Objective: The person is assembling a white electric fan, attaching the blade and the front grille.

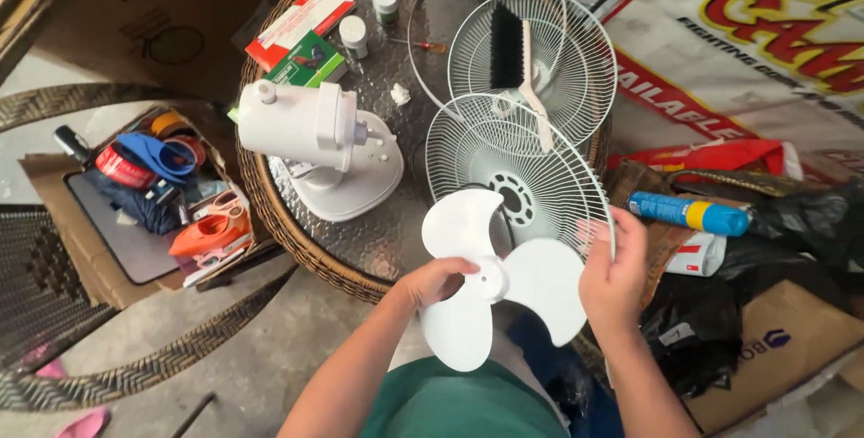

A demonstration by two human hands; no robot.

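White three-bladed plastic fan propeller [490, 280] sits between both hands, held above the person's lap just off the near rim of the round glass-topped wicker table [297, 231]. The left hand [435, 281] has its fingers curled shut around the hub and the root of one blade, thumb on top. The right hand [614, 278] clamps the outer edge of the right-hand blade, and its fingertips lie against the rim of the white wire fan grille [522, 177] that rests on the table just beyond them.

As a judgement: the thin blades look flexible, so a hard pinch at the tip could bend or crack one, and a loose hold at the hub could let the propeller tip and fall to the concrete floor. The grille beside the right fingers overhangs the table edge and might slide off if nudged.

Beyond the left fingers stands the white fan motor body on its base [315, 145], well apart. Farther off lie a second white wire grille [576, 51] with a black-bristled brush [510, 46] on it, two small white bottles [369, 15] and red and green cartons [301, 37]. To the right of the right hand lies a blue and yellow spray can [688, 213] among black bags; left of the table, a cardboard box of tape rolls and tools [153, 186] sits on a wicker seat.
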